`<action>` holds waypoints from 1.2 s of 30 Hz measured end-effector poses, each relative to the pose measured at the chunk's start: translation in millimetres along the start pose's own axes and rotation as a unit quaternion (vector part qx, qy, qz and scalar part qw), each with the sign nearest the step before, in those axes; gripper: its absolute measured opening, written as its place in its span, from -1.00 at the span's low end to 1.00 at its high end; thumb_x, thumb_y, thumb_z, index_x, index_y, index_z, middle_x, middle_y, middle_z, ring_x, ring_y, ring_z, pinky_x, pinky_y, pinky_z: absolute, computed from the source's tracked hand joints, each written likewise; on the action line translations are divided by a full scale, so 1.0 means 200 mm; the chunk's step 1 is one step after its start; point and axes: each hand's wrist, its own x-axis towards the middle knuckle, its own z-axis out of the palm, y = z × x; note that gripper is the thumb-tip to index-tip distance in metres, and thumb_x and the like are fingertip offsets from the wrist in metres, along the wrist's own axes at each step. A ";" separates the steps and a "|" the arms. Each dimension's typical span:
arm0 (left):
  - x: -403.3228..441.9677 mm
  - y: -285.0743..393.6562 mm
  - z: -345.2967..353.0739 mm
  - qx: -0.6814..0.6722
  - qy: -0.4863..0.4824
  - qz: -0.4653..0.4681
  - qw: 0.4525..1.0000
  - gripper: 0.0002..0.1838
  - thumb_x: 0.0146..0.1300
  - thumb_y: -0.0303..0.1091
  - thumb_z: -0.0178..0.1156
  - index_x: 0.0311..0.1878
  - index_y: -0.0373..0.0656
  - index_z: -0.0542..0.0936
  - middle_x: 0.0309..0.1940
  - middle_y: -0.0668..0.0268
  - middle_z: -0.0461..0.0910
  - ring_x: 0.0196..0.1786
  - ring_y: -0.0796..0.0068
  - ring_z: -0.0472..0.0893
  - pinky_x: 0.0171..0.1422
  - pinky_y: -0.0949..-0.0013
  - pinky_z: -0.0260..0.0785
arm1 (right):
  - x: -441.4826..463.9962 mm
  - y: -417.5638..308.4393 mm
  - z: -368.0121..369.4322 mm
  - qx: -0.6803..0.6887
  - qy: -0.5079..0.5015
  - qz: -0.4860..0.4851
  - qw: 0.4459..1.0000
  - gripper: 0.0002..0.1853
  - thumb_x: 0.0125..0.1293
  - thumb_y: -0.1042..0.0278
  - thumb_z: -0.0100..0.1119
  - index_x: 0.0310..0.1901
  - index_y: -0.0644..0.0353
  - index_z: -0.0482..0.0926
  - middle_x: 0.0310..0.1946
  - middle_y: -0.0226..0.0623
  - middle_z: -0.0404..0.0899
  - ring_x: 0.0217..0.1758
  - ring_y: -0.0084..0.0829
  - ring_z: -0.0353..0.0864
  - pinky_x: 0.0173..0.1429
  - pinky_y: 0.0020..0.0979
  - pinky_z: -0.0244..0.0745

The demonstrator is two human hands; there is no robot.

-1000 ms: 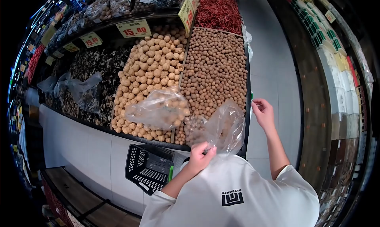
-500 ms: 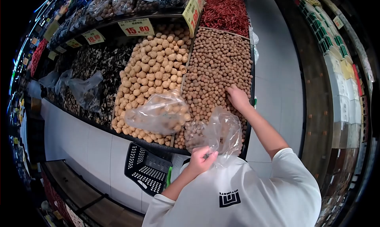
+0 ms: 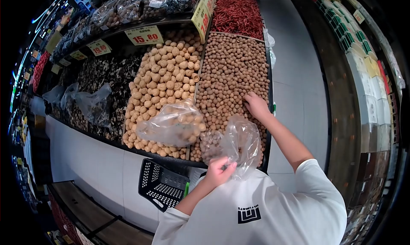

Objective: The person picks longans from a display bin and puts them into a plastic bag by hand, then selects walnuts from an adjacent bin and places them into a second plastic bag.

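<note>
My left hand [image 3: 219, 171] is closed on the edge of a clear plastic bag [image 3: 242, 140], which stands half open over the front of the bin. Some small brown balls show through the bag's left part. My right hand [image 3: 257, 106] reaches down to the dried longans [image 3: 232, 69], small round brown fruits heaped in the bin. Its fingers are bent together at the surface of the heap, and I cannot make out what is between them. Just left of the longans are walnuts [image 3: 164, 80], with another clear plastic bag [image 3: 173, 125] lying on them.
Dried red chilies [image 3: 238, 14] fill the far bin. Dark dried fungus [image 3: 104, 76] lies at the left, with crumpled bags [image 3: 95, 101] on it. Price signs [image 3: 144, 35] hang from the shelf above. A black perforated basket [image 3: 162, 185] is below the bin's front edge.
The view has shifted slightly, so the basket and the bins sit a little differently. Both hands stay almost in place, the left still on the bag and the right at the longans.
</note>
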 end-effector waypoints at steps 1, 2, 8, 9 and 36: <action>-0.01 0.00 -0.01 0.004 -0.003 0.004 1.000 -0.79 0.28 -0.47 0.35 -0.43 -0.29 0.55 -0.60 0.20 0.51 -0.58 0.40 0.47 -0.46 0.34 0.24 | 0.01 0.00 0.02 -0.011 -0.010 0.003 1.000 -0.78 0.31 0.42 0.23 -0.02 0.15 0.59 -0.09 -0.15 0.55 -0.04 -0.03 0.67 -0.04 -0.07 0.64; -0.01 -0.01 -0.01 0.007 -0.006 0.009 1.000 -0.79 0.28 -0.47 0.36 -0.44 -0.29 0.55 -0.60 0.20 0.51 -0.58 0.41 0.47 -0.46 0.34 0.24 | 0.02 0.00 0.03 -0.010 -0.011 0.001 1.000 -0.78 0.31 0.42 0.23 -0.02 0.15 0.59 -0.09 -0.15 0.55 -0.04 -0.03 0.67 -0.04 -0.07 0.64; -0.02 -0.01 -0.03 0.002 0.014 0.000 1.000 -0.80 0.29 -0.48 0.35 -0.43 -0.30 0.56 -0.59 0.21 0.55 -0.57 0.46 0.51 -0.45 0.36 0.29 | 0.05 0.02 0.05 -0.033 -0.025 0.005 0.999 -0.78 0.31 0.42 0.22 -0.01 0.17 0.58 -0.11 -0.12 0.57 -0.04 -0.04 0.68 -0.05 -0.04 0.63; -0.02 0.00 -0.03 0.001 0.013 0.001 1.000 -0.80 0.29 -0.48 0.35 -0.43 -0.30 0.56 -0.59 0.21 0.55 -0.57 0.46 0.51 -0.45 0.36 0.29 | 0.04 0.01 0.03 -0.011 0.000 0.003 1.000 -0.76 0.31 0.40 0.24 0.00 0.16 0.58 -0.10 -0.12 0.57 -0.04 -0.02 0.67 -0.05 -0.04 0.62; -0.18 0.02 0.00 -0.009 0.067 -0.011 0.998 -0.78 0.44 -0.52 0.18 -0.41 -0.30 0.56 -0.55 0.34 0.61 -0.50 0.59 0.55 -0.38 0.44 0.37 | -0.84 -0.52 -0.68 0.394 0.247 0.195 0.864 -0.80 0.31 0.51 0.39 -0.04 0.27 0.69 -0.25 -0.38 0.70 -0.39 -0.67 0.57 -0.31 -0.59 0.45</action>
